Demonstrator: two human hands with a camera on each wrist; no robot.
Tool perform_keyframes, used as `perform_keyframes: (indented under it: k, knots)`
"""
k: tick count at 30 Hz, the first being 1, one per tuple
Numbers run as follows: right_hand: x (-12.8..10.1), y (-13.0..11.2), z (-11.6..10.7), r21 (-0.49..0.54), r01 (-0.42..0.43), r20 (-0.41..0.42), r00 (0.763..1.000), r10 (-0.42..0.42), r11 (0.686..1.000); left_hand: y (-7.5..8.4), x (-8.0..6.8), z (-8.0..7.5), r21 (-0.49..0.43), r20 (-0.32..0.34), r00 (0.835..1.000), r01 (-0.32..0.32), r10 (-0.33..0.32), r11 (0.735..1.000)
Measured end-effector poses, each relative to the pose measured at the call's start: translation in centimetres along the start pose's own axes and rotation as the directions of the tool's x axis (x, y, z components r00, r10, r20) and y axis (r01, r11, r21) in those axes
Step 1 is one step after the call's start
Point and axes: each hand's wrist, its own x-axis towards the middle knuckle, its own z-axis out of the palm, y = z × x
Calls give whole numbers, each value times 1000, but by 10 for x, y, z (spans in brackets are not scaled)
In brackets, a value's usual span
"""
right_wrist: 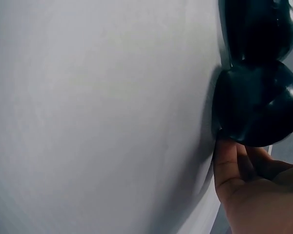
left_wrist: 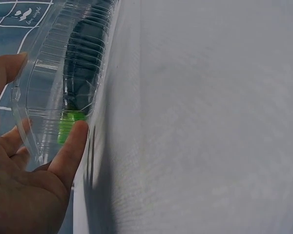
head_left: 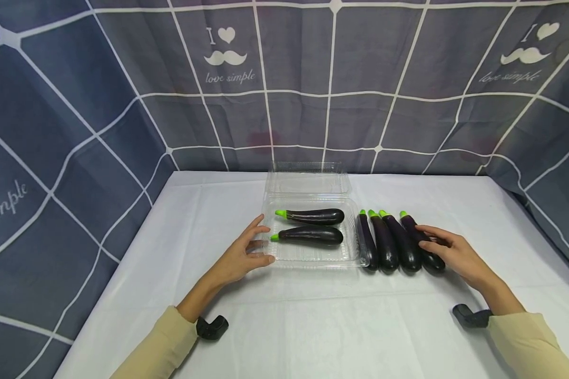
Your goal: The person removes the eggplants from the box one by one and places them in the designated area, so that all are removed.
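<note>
On the white table (head_left: 313, 326), the left hand (head_left: 239, 258) has its fingers spread wide, touching the left side of a clear plastic box (head_left: 313, 259) rather than gripping it; the right hand (head_left: 457, 258) is partly closed, fingers bent round the rightmost eggplant (head_left: 429, 261), in line with three other eggplants (head_left: 385, 245) just right of the box. Inside, the near eggplant (head_left: 310, 235) and the far eggplant (head_left: 315, 216) lie sideways, green stems left; beyond are the open lid (head_left: 308, 182) and a grey gridded curtain (head_left: 294, 121)
</note>
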Motion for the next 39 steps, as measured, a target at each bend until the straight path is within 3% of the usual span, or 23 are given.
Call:
perform_keyframes:
  k: [9, 21, 30, 39]
  knots:
    - [-7, -6, 0, -115, 110, -129, 984, -125, 987, -1, -1, 0, 2, -4, 1000, 12, -12, 1000]
    - [-12, -42, 8, -124, 168, -248, 949, -194, 978, 1, -2, 0, -4, 1, 1000, 13, -13, 1000]
    - [-8, -64, 22, -29, 277, -214, 937, -276, 960, 0, -1, 0, -6, -1, 1000, 7, -7, 1000]
    - [0, -82, 37, 15, 302, -140, 945, -297, 953, 0, -1, 0, 12, 0, 1000, 11, -11, 1000]
